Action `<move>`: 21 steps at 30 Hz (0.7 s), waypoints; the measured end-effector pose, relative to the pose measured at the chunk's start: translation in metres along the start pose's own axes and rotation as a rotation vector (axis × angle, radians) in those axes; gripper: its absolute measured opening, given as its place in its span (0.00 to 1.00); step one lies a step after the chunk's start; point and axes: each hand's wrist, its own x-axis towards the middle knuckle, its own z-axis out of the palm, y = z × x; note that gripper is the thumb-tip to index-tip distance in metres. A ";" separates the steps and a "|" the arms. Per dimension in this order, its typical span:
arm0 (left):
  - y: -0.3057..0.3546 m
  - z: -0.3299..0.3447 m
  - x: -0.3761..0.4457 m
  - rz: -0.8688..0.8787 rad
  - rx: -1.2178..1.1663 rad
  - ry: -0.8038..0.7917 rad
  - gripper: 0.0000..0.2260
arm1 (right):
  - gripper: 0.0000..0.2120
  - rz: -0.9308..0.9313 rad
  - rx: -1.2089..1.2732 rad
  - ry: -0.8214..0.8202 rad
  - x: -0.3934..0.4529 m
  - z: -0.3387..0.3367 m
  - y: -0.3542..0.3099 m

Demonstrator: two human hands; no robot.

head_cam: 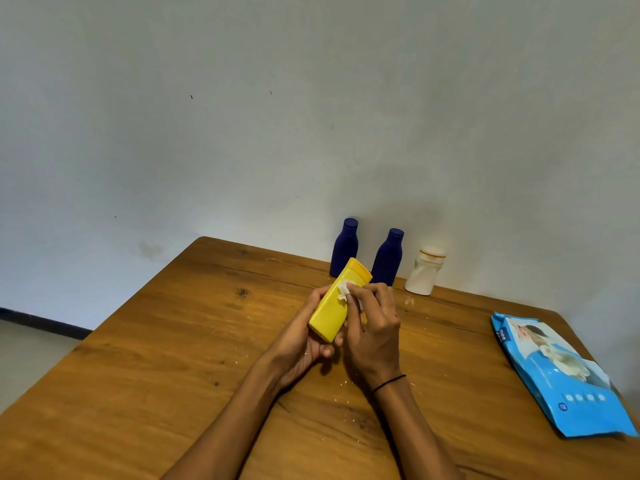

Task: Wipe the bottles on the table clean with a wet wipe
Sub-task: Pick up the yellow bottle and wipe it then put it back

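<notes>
Plain pale wall (242,116), grey-white, a few small dark specks and a faint smudge low down; dark skirting strip (41,322) at its foot; pale floor (24,355) lower left; wooden table (156,358), knotted grain, scattered crumbs; dim, even light.

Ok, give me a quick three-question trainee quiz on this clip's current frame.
1. True or false: the left hand holds the yellow bottle lifted off the table.
2. How many bottles stand by the wall? A) two B) three C) four
3. Fill in: the right hand presses a ____ against the yellow bottle.

Key:
1. True.
2. B: two blue bottles and a white bottle.
3. Wet wipe; the wipes pack lies to the right.
</notes>
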 end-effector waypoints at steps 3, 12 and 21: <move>-0.001 -0.004 0.004 -0.009 -0.036 0.000 0.22 | 0.10 -0.033 -0.016 -0.079 0.002 -0.001 -0.004; -0.005 -0.020 0.013 0.030 -0.193 0.072 0.33 | 0.02 -0.189 0.089 -0.365 0.013 -0.009 -0.028; -0.003 -0.016 0.009 -0.077 -0.128 0.007 0.22 | 0.07 0.036 -0.226 -0.029 0.029 -0.014 -0.004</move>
